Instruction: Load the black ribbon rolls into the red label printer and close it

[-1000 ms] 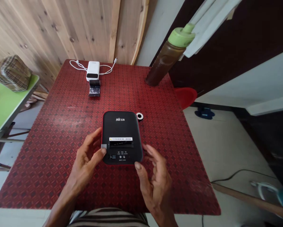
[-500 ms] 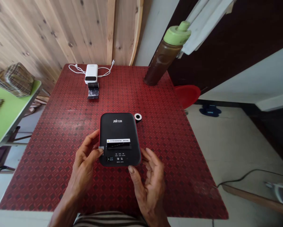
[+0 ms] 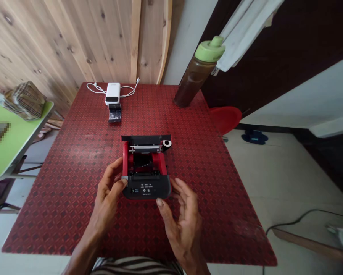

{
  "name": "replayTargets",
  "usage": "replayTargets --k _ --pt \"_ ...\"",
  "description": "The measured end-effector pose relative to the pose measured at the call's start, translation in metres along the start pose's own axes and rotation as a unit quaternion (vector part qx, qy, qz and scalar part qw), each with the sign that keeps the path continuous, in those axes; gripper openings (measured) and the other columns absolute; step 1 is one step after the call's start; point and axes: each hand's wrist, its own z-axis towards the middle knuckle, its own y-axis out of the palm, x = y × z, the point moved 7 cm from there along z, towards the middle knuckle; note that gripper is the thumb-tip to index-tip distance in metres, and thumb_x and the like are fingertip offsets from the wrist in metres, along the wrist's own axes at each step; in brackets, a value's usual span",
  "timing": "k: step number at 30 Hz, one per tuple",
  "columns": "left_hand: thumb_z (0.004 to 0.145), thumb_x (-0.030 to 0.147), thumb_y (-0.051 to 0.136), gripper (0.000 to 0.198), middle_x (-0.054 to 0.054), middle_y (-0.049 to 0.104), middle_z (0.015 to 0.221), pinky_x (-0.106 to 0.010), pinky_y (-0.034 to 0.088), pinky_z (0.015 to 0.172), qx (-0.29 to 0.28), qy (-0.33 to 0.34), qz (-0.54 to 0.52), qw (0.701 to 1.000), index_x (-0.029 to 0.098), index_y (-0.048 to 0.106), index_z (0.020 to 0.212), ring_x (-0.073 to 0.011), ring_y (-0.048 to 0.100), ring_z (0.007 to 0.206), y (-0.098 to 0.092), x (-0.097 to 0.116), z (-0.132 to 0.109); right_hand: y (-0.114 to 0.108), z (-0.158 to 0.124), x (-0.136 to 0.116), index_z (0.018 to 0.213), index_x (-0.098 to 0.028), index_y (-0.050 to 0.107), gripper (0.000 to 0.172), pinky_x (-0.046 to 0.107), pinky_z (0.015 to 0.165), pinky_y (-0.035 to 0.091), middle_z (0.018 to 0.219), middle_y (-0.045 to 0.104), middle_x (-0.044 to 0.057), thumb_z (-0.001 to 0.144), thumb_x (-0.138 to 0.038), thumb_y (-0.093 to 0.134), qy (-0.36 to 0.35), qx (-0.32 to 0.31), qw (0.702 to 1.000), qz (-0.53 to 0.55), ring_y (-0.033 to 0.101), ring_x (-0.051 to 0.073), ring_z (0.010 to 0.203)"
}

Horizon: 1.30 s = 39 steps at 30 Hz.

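A black thermal receipt printer sits on the red patterned table, its lid swung open to the back. Its red-walled paper bay shows a metal bar and a dark hollow. My left hand grips the printer's left side, with the thumb on a grey side latch. My right hand hovers open at the front right corner, fingertips next to the casing. Just behind the lid's right end lies a small white ring with a black centre.
Farther back on the table lie a white power bank with a white cable and a dark packet. A brown bottle with a green lid stands at the back right corner. A green table with plaid cloth is at left.
The printer's lid has swung up and back, opening the red paper bay. My hands have stayed at the printer's sides, and the view has shifted slightly.
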Motion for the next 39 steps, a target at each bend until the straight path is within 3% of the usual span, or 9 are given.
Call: replayTargets --k 6,10,13,15,21,25,31,36,39 --pt "0.099 0.044 0.074 0.056 -0.011 0.067 0.158 -0.048 0.059 0.11 -0.022 0.025 0.036 0.999 0.027 0.065 0.152 -0.0367 0.059 0.151 -0.006 -0.001 0.0 -0.016 0.055 -0.048 0.133 -0.024 0.071 0.029 0.041 0.104 0.065 0.126 0.081 0.009 0.107 -0.014 0.064 -0.194 -0.031 0.975 -0.107 0.078 0.024 0.116" --pt "0.101 0.05 0.073 0.059 -0.01 0.067 0.159 -0.051 0.056 0.115 -0.038 0.068 0.054 0.996 0.028 0.063 0.154 -0.0357 0.064 0.145 -0.007 -0.004 0.003 0.028 0.097 -0.074 0.119 -0.017 0.078 0.027 0.043 0.104 0.064 0.121 0.083 0.012 0.106 -0.002 0.059 -0.305 -0.18 0.917 -0.184 0.077 0.025 0.112" --pt "0.102 0.053 0.07 0.059 -0.01 0.066 0.158 -0.053 0.054 0.117 -0.047 0.086 0.055 0.994 0.028 0.061 0.155 -0.0348 0.067 0.14 -0.008 -0.008 0.004 0.074 0.112 -0.072 0.108 -0.014 0.08 0.019 0.049 0.11 0.061 0.122 0.083 0.015 0.106 -0.006 0.062 -0.277 -0.343 0.849 -0.29 0.076 0.031 0.117" --pt "0.103 0.053 0.069 0.059 -0.01 0.065 0.158 -0.054 0.052 0.118 -0.052 0.088 0.053 0.993 0.029 0.06 0.156 -0.035 0.066 0.14 -0.009 -0.011 0.005 0.093 0.115 -0.069 0.108 -0.012 0.08 0.021 0.051 0.112 0.058 0.118 0.083 0.016 0.107 -0.006 0.06 -0.249 -0.406 0.81 -0.342 0.076 0.033 0.119" --pt "0.104 0.054 0.069 0.06 -0.011 0.065 0.157 -0.055 0.049 0.119 -0.063 0.08 0.054 0.993 0.03 0.058 0.158 -0.0352 0.066 0.138 -0.01 -0.016 0.005 0.109 0.119 -0.072 0.111 -0.012 0.079 0.024 0.046 0.096 0.061 0.11 0.083 0.017 0.103 -0.002 0.059 -0.241 -0.448 0.781 -0.362 0.079 0.032 0.106" --pt "0.104 0.053 0.069 0.061 -0.011 0.065 0.156 -0.053 0.049 0.116 -0.063 0.08 0.054 0.993 0.03 0.057 0.159 -0.0346 0.066 0.135 -0.011 -0.017 0.006 0.101 0.121 -0.079 0.12 -0.012 0.075 0.026 0.042 0.094 0.06 0.115 0.081 0.015 0.101 -0.001 0.061 -0.254 -0.428 0.789 -0.359 0.077 0.03 0.108" --pt "0.104 0.054 0.069 0.061 -0.011 0.066 0.156 -0.054 0.048 0.117 -0.06 0.076 0.055 0.994 0.03 0.057 0.159 -0.0346 0.066 0.134 -0.012 -0.018 0.006 0.075 0.108 -0.091 0.102 -0.017 0.073 0.014 0.039 0.085 0.061 0.096 0.079 0.009 0.097 -0.005 0.068 -0.318 -0.28 0.837 -0.345 0.075 0.028 0.094" --pt "0.103 0.054 0.068 0.062 -0.011 0.068 0.154 -0.053 0.053 0.111 -0.066 0.071 0.051 0.994 0.03 0.056 0.159 -0.0338 0.07 0.13 -0.009 -0.015 0.005 0.031 0.111 -0.102 0.107 -0.019 0.073 0.012 0.039 0.083 0.062 0.096 0.081 0.007 0.1 -0.01 0.068 -0.331 -0.173 0.887 -0.272 0.075 0.025 0.089" --pt "0.103 0.054 0.068 0.063 -0.011 0.069 0.153 -0.05 0.057 0.106 -0.062 0.065 0.052 0.995 0.029 0.056 0.159 -0.0331 0.072 0.126 -0.009 -0.013 0.004 -0.006 0.118 -0.089 0.115 -0.024 0.073 0.018 0.04 0.089 0.063 0.104 0.081 0.005 0.098 -0.018 0.072 -0.268 -0.161 0.934 -0.172 0.076 0.024 0.095"
